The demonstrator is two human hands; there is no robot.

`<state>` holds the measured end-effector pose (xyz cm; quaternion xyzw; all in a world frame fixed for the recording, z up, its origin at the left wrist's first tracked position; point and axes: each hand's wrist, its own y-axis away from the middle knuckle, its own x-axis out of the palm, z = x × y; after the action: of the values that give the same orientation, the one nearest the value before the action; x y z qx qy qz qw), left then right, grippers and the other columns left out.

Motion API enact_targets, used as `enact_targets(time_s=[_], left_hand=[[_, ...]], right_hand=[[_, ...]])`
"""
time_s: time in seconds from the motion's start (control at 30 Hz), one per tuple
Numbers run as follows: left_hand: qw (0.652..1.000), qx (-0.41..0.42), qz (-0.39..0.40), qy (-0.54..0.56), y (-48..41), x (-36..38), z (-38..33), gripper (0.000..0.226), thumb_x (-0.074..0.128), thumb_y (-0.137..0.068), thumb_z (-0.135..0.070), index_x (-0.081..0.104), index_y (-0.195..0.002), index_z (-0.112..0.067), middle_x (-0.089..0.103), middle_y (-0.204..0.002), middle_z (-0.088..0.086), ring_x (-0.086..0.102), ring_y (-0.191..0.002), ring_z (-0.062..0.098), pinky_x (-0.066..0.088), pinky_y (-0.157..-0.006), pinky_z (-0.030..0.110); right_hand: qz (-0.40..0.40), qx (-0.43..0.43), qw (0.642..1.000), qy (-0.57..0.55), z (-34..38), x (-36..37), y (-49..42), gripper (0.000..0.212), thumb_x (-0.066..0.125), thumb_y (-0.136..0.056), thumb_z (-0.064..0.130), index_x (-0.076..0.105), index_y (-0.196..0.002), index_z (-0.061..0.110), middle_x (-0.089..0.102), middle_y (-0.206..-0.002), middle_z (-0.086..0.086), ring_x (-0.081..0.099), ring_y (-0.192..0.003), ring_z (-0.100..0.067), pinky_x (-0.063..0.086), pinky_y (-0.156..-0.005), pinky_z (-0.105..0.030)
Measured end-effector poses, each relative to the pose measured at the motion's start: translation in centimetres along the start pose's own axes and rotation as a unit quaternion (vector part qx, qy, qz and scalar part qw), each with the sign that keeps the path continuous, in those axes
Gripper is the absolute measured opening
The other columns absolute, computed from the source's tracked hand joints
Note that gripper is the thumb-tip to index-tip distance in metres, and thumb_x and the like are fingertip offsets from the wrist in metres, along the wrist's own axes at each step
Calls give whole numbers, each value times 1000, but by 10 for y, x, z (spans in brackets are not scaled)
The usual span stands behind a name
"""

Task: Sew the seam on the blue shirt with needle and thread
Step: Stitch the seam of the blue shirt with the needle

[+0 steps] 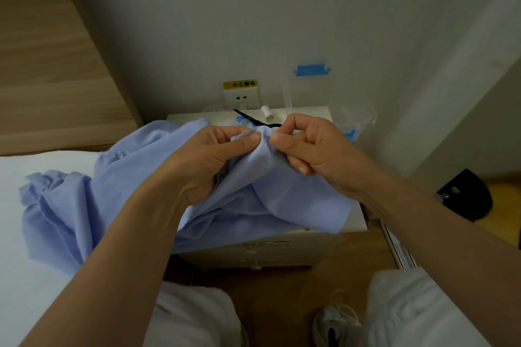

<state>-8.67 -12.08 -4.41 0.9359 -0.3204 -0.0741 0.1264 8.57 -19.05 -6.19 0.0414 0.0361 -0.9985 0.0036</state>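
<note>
The view holds one blue shirt [253, 200] and two hands, a left hand [214, 155] and a right hand [315, 149]. There is one white thread spool [265, 113], one pair of black scissors [251, 119], one wall socket [242, 98], one yellow warning label [244, 84], one white nightstand [310, 113] and one sneaker [335, 324].
</note>
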Motion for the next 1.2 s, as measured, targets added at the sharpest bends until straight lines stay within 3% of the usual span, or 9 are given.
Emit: enact_targets(time_s=[0.1, 0.27, 0.37, 0.5, 0.67, 0.83, 1.07, 1.13, 1.2], left_hand=[[1000, 7, 11, -8, -1, 2, 1, 32, 60, -75, -34, 71, -92, -9, 63, -92, 30, 53, -76, 31, 47, -65, 28], [1000, 8, -12, -4, -2, -1, 0, 31, 64, -71, -40, 77, -84, -15, 53, -95, 46, 47, -86, 31, 37, -71, 36], [1000, 3, -12, -19, -2, 2, 2, 24, 61, -78, -32, 73, -85, -12, 62, -81, 28, 50, -73, 32, 42, -64, 27], [1000, 4, -6, -17, -1, 1, 2, 30, 63, -72, -35, 75, -88, -12, 58, -103, 41, 52, -90, 32, 41, -80, 41], [999, 10, -2, -34, -4, 4, 5, 27, 61, -82, -27, 71, -97, -7, 71, -92, 19, 65, -79, 20, 54, -73, 25], [997, 25, -49, -60, -5, 6, 5, 18, 64, -83, -28, 74, -87, -14, 74, -86, 10, 69, -85, 24, 57, -81, 33], [990, 56, -67, -110, -4, 9, 7, 23, 62, -78, -42, 74, -72, -22, 70, -68, 8, 63, -68, 16, 51, -69, 33], [985, 76, -93, -123, -5, 6, 8, 31, 59, -90, -31, 74, -65, -24, 68, -68, 17, 59, -65, 21, 48, -64, 34], [988, 72, -103, -89, -5, 4, 7, 33, 58, -93, -24, 74, -65, -23, 68, -70, 21, 60, -68, 25, 49, -68, 37]], right_hand=[[8, -4, 1000, 7, -1, 1, 1, 14, 56, -95, 17, 54, -83, 9, 48, -41, 4, 38, -38, -5, 34, -43, -15], [19, -25, 999, 11, 0, -5, -3, 14, 43, -100, 2, 56, -102, 5, 64, -61, -4, 54, -55, -14, 47, -56, -23], [51, -45, 997, 28, 1, -3, 0, 15, 42, -101, 4, 48, -114, -1, 64, -65, -3, 55, -61, -19, 47, -61, -27], [45, -50, 997, 27, 0, -2, -2, 18, 43, -101, 6, 44, -117, -3, 62, -62, -2, 53, -57, -16, 47, -59, -24], [3, -72, 993, 98, -7, -4, -3, 13, 54, -98, 16, 51, -109, 10, 65, -71, -1, 60, -68, -14, 50, -68, -24], [-84, -220, 940, 245, -9, 0, -6, 9, 67, -89, 17, 65, -98, 12, 61, -92, 0, 54, -85, -2, 38, -77, -11], [-111, -345, 875, 322, -7, 8, -6, 13, 64, -88, 21, 71, -85, 10, 58, -93, -8, 52, -91, -19, 43, -83, -37], [-64, -363, 887, 279, -1, 14, -2, 10, 64, -89, 15, 70, -86, 7, 63, -92, -8, 56, -91, -20, 45, -86, -36], [44, -262, 950, 161, 5, 16, 3, 4, 62, -92, 8, 65, -91, 6, 68, -90, -8, 65, -91, -21, 51, -88, -39]])
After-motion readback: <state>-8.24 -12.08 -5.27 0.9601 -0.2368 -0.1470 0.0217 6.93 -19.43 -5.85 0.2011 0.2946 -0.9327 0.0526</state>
